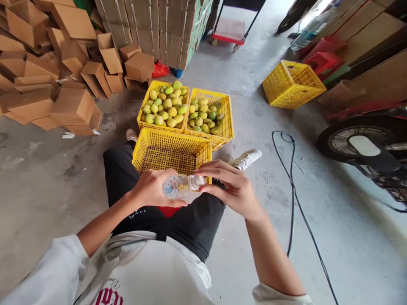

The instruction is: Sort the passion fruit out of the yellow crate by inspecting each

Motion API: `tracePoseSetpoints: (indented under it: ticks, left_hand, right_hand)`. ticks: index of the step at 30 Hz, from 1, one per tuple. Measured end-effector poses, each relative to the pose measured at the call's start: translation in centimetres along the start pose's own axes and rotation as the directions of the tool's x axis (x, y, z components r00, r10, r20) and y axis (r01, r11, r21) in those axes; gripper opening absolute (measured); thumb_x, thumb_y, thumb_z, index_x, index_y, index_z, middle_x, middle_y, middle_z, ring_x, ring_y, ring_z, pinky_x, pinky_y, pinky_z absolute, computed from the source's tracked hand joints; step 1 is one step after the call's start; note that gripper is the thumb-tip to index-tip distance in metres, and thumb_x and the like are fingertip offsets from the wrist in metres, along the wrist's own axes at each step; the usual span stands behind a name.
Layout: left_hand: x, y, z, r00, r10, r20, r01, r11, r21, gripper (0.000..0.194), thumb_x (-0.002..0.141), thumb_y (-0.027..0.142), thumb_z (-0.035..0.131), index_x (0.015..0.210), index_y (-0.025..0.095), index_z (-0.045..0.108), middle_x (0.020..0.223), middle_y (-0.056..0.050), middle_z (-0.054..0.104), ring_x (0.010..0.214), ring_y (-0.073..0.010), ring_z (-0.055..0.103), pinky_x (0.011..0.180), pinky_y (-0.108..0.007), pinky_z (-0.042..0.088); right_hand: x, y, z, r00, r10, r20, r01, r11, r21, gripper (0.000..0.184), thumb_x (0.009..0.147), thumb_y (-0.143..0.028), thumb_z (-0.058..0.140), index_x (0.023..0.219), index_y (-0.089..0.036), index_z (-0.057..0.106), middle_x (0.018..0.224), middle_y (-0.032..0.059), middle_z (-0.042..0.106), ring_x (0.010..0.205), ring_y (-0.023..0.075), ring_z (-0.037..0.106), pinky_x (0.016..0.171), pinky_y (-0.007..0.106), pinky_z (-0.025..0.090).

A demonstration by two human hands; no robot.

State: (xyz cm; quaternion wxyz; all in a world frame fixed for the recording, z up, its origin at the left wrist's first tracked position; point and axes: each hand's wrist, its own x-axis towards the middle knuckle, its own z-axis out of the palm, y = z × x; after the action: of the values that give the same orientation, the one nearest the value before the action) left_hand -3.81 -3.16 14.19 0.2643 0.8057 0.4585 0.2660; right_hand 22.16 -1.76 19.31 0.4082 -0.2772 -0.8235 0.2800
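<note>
I sit on a low red seat with a clear plastic water bottle (179, 186) held sideways over my lap. My left hand (152, 189) is wrapped round the bottle's body. My right hand (230, 184) pinches the bottle's cap end with fingertips and thumb. Just beyond my hands an empty yellow crate (152, 146) stands between my knees. Behind it two yellow crates (144, 103) (227, 123) hold several green-yellow fruits.
Loose cardboard boxes (73, 106) pile up at the left, stacked flat cartons (165, 29) behind. Another empty yellow crate (291, 82) stands at the right back. A black cable (294, 182) runs over the concrete floor. A motorbike wheel (359, 142) is at the right.
</note>
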Motion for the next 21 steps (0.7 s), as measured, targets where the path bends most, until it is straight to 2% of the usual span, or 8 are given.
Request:
tracePoseSetpoints:
  ticks: [5,9,11,13,15,18,21]
  left_hand:
    - [0.2,-0.9,-0.2,0.984,-0.047,0.17,0.049,0.999,-0.008,0.064,0.071,0.077,0.082,0.102,0.022,0.077,0.087,-0.004,0.083,0.079,-0.0258,0.081,0.072,-0.032,0.058]
    - [0.7,-2.0,0.2,0.948,-0.035,0.318,0.078,0.989,-0.123,0.057,0.071,0.072,0.084,0.099,0.023,0.077,0.086,-0.001,0.082,0.075,-0.0218,0.078,0.072,-0.03,0.055]
    - [0.9,-2.4,0.6,0.926,-0.015,0.378,0.091,0.979,-0.184,0.051,0.073,0.068,0.083,0.097,0.024,0.077,0.088,0.0,0.083,0.076,-0.0199,0.078,0.074,-0.028,0.054]
    - [1.0,-2.4,1.0,0.919,-0.04,0.391,0.108,0.982,-0.155,0.05,0.075,0.068,0.082,0.096,0.024,0.076,0.088,-0.001,0.083,0.077,-0.0211,0.078,0.074,-0.029,0.053]
    - [1.2,-2.1,1.4,0.917,-0.089,0.388,0.119,0.991,-0.053,0.053,0.075,0.07,0.081,0.098,0.022,0.075,0.084,-0.003,0.082,0.078,-0.0249,0.079,0.073,-0.031,0.053]
    - [1.5,-1.4,2.2,0.917,-0.153,0.369,0.119,0.987,0.112,0.055,0.075,0.07,0.08,0.098,0.021,0.074,0.085,-0.008,0.082,0.083,-0.0312,0.081,0.074,-0.034,0.055]
    - [1.6,-1.1,3.4,0.923,-0.18,0.339,0.112,0.971,0.212,0.056,0.077,0.071,0.081,0.099,0.02,0.074,0.092,-0.012,0.084,0.088,-0.0349,0.082,0.077,-0.037,0.058]
  right_hand:
    - [-0.6,0.9,0.0,0.987,-0.053,0.151,0.054,0.999,-0.006,0.024,0.109,-0.036,0.07,0.126,-0.023,0.08,0.113,0.0116,0.079,0.109,0.0237,0.078,0.093,0.039,0.069]
    - [-1.2,1.3,0.3,0.979,-0.03,0.202,0.031,1.0,-0.002,0.023,0.111,-0.037,0.066,0.123,-0.022,0.078,0.117,0.012,0.078,0.113,0.0234,0.077,0.096,0.039,0.068]
    - [-1.6,1.5,1.0,0.984,0.025,0.174,-0.016,0.998,-0.054,0.025,0.11,-0.042,0.067,0.119,-0.02,0.076,0.11,0.011,0.078,0.102,0.0222,0.078,0.088,0.036,0.068]
    - [-2.1,1.8,2.0,0.991,0.087,0.098,-0.068,0.98,-0.187,0.03,0.111,-0.047,0.066,0.106,-0.018,0.073,0.093,0.0083,0.075,0.082,0.0199,0.074,0.072,0.031,0.062]
    - [-2.7,2.2,3.2,0.991,0.128,0.025,-0.109,0.92,-0.377,0.039,0.113,-0.049,0.06,0.089,-0.019,0.069,0.077,0.0056,0.068,0.068,0.019,0.065,0.062,0.03,0.052]
    - [-3.6,2.9,4.8,0.969,0.246,-0.005,-0.198,0.767,-0.611,0.047,0.115,-0.042,0.054,0.074,-0.022,0.061,0.068,0.0052,0.062,0.063,0.0198,0.059,0.062,0.032,0.041]
    - [-4.3,3.6,5.6,0.879,0.476,-0.037,-0.364,0.618,-0.697,0.044,0.109,-0.032,0.057,0.067,-0.022,0.058,0.065,0.0049,0.063,0.059,0.0178,0.057,0.058,0.032,0.03]
